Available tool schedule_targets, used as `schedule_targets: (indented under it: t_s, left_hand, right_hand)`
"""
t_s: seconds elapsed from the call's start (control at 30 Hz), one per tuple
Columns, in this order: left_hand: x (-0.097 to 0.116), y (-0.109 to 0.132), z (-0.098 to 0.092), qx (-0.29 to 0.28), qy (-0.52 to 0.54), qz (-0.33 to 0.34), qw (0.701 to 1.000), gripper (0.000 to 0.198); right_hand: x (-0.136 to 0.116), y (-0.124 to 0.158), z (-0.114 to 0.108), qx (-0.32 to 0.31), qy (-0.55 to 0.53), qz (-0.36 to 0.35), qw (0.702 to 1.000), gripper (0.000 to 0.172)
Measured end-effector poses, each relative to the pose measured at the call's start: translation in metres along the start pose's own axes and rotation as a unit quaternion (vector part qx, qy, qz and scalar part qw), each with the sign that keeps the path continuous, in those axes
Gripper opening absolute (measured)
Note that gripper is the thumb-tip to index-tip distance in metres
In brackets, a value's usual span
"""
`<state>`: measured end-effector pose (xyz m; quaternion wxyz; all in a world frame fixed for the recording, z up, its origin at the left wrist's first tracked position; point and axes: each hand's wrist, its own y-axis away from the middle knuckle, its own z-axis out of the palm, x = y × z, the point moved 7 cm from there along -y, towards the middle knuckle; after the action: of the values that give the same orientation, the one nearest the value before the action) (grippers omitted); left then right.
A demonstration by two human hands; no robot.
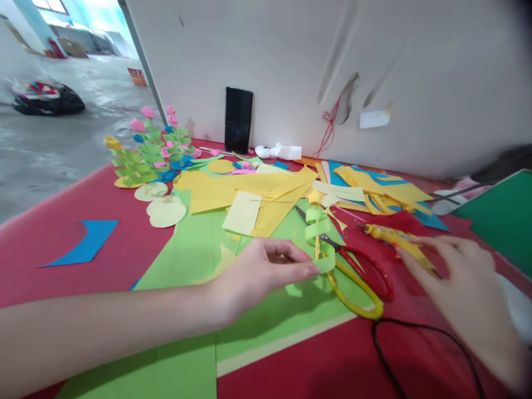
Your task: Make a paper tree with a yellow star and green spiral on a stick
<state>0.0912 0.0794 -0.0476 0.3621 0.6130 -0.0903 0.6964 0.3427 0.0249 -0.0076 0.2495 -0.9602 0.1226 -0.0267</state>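
Observation:
My left hand (pixel 266 271) reaches in from the left, thumb and fingers pinched on the lower end of a paper flower (pixel 317 227). The flower has a yellow star on top and a light green strip winding round a thin yellow stem, and stands roughly upright. On the right, my right hand (pixel 461 288) has its thumb and fingers around a yellow hot glue gun (pixel 394 239), whose nozzle points left. Just behind and below the flower lie scissors (pixel 361 277) with one red and one yellow handle, partly covered by the green strip.
Finished paper flowers (pixel 152 147) stand at the back left. Yellow paper sheets (pixel 236 188) and scraps cover the green sheet (pixel 166 332). A blue scrap (pixel 89 244) lies left. A phone (pixel 238 119) leans on the wall. A black cord (pixel 415 322) loops at the front right.

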Motion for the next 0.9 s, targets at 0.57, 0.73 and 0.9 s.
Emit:
schedule_targets:
  t_s: [0.57,0.73,0.9]
  left_hand:
    - [0.039,0.018,0.004,-0.005,-0.019,0.137,0.99,0.011]
    - [0.043,0.02,0.003,0.015,-0.048,0.17,0.984,0.011]
    - [0.046,0.021,0.002,0.017,-0.06,0.197,0.978,0.009]
  right_hand:
    - [-0.135,0.027,-0.009,-0.242,-0.683,0.143,0.674,0.009]
    - [-0.137,0.029,-0.011,-0.255,-0.689,0.187,0.652,0.009]
    - [-0.136,0.03,-0.016,-0.249,-0.678,0.241,0.649,0.014]
